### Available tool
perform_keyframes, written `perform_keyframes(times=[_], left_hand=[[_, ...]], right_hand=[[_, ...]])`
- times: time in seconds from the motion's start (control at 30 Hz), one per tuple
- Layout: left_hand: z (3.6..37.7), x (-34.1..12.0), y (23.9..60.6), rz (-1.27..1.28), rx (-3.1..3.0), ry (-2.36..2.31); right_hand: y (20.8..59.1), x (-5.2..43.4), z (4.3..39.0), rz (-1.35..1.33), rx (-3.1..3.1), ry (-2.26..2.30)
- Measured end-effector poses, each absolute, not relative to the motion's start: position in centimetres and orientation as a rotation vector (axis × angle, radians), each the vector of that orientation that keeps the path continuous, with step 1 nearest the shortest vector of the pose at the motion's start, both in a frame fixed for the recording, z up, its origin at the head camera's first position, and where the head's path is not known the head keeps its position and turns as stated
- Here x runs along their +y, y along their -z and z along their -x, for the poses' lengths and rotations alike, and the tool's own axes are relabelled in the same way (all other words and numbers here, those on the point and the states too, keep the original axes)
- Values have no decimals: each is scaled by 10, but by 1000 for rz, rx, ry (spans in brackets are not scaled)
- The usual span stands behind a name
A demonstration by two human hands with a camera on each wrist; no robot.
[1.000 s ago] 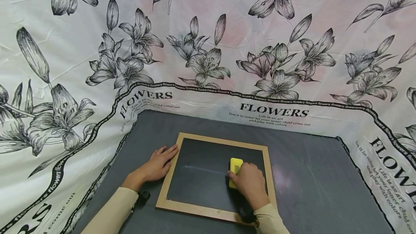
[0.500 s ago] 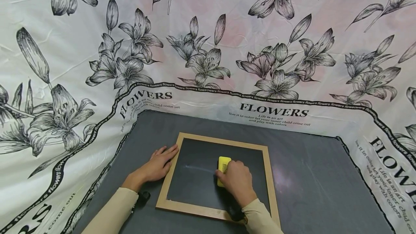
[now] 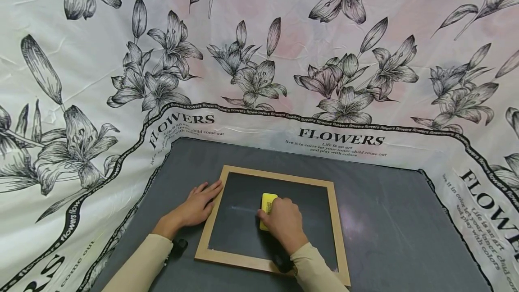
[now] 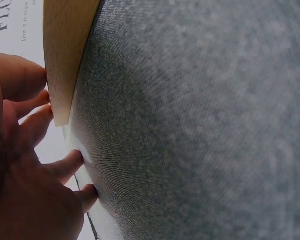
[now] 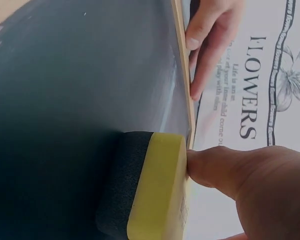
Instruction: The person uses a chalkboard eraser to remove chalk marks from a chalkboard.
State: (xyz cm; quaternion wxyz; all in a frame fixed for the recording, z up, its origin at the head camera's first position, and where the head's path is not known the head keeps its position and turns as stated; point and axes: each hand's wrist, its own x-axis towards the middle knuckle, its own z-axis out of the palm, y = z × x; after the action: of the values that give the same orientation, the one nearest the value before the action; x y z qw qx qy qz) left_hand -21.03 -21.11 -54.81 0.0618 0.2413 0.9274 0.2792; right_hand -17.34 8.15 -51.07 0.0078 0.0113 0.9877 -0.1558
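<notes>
Plainly "FLOWERS" beyond yellow eraser.

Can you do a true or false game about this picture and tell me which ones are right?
1. The right hand holds the eraser. True.
2. The eraser is yellow all over. False: it has a black pad too.
3. The left hand touches the frame. True.
4. The frame is bright red. False: it is the colour of light wood.
5. A pale streak shows on the board. True.
6. The pictures behind are of cars. False: they are of flowers.
</notes>
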Motion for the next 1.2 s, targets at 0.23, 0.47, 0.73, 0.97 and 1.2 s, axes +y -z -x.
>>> perform_keyframes(times=[0.23, 0.47, 0.73, 0.97, 1.2], left_hand=[[211, -211, 548, -724, 2809, -840], [211, -211, 548, -721, 2811, -828], [211, -210, 547, -725, 2815, -831], [210, -210, 546, -717, 2813, -828], [209, -210, 547, -709, 2812, -825]], right_hand=[[509, 68, 176, -12, 3075, 524], [509, 55, 178, 19, 3088, 515], [511, 42, 182, 54, 3096, 524], [513, 31, 184, 96, 3099, 521], [513, 19, 184, 154, 3116, 526]])
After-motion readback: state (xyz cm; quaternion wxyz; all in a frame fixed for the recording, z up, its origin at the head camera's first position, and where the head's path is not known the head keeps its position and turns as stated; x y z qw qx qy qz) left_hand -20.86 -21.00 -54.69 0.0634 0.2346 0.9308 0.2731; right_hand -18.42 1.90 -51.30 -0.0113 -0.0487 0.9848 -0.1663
